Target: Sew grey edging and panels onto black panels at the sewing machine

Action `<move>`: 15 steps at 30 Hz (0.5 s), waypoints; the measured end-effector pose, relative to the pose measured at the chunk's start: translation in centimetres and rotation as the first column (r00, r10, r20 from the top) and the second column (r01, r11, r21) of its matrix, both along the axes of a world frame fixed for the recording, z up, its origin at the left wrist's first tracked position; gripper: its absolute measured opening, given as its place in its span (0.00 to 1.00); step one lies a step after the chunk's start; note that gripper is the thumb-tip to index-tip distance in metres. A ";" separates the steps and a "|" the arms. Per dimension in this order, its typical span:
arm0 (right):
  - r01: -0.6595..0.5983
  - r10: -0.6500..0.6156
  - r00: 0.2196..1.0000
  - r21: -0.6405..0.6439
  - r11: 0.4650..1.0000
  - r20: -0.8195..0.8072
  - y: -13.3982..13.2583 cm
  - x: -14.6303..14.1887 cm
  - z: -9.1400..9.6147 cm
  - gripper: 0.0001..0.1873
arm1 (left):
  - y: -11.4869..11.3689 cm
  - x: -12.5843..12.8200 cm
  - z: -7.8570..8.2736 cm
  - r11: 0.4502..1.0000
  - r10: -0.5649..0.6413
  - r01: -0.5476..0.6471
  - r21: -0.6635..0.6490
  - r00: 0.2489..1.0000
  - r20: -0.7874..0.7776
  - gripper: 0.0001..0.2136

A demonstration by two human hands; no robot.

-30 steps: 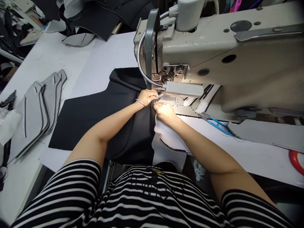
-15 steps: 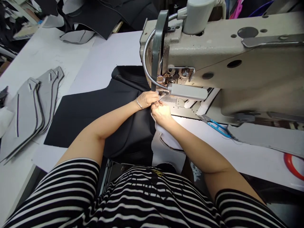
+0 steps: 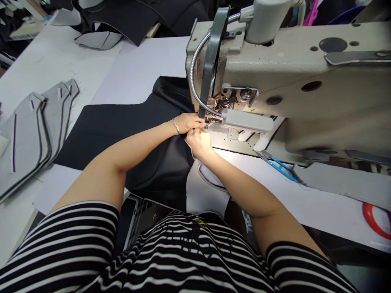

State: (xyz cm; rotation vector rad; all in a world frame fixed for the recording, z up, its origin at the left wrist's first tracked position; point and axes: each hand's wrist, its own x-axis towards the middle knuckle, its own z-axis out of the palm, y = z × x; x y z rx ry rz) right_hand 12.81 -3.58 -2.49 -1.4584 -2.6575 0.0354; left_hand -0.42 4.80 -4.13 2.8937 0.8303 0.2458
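Under the head of the sewing machine (image 3: pixel 232 73) lies a large piece of black fabric (image 3: pixel 113 126), its edge running in by the presser foot. My left hand (image 3: pixel 191 123), with a bracelet at the wrist, is closed on the fabric just left of the needle area. Right beside it, nearer to me, my right hand (image 3: pixel 199 142) pinches the fabric edge, where a grey backing (image 3: pixel 203 195) shows and hangs over the table's front. The fingertips are close together and partly hide the seam. A lamp (image 3: pixel 249 121) lights this spot.
Blue-handled snips (image 3: pixel 279 167) lie right of my right forearm, beside a grey panel (image 3: pixel 345 183). A red ring-shaped handle (image 3: pixel 375 219) is at the right edge. Stacked grey pieces with dark lines (image 3: pixel 36 126) lie on the left table. More black material (image 3: pixel 122 18) is piled at the back.
The view has shifted slightly, so the machine appears farther right. My right hand has drawn a little left and back from the needle, closer under my left hand. Both still grip the fabric.
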 end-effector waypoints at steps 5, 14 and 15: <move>0.040 -0.038 0.999 0.096 0.995 -0.028 0.9 -0.5 -1.1 0.19 | 0.9 0.3 -0.1 0.990 0.118 -0.109 -0.093 0.988 0.098 0.16; 0.001 -0.003 1.000 0.168 0.986 0.017 1.2 0.6 -1.7 0.18 | 0.2 0.5 -0.6 0.992 0.122 -0.123 0.008 0.987 0.104 0.14; -0.004 0.000 1.000 0.170 0.985 0.024 1.1 0.7 -1.6 0.18 | -0.1 0.6 -0.6 0.992 0.122 -0.125 0.026 0.988 0.098 0.14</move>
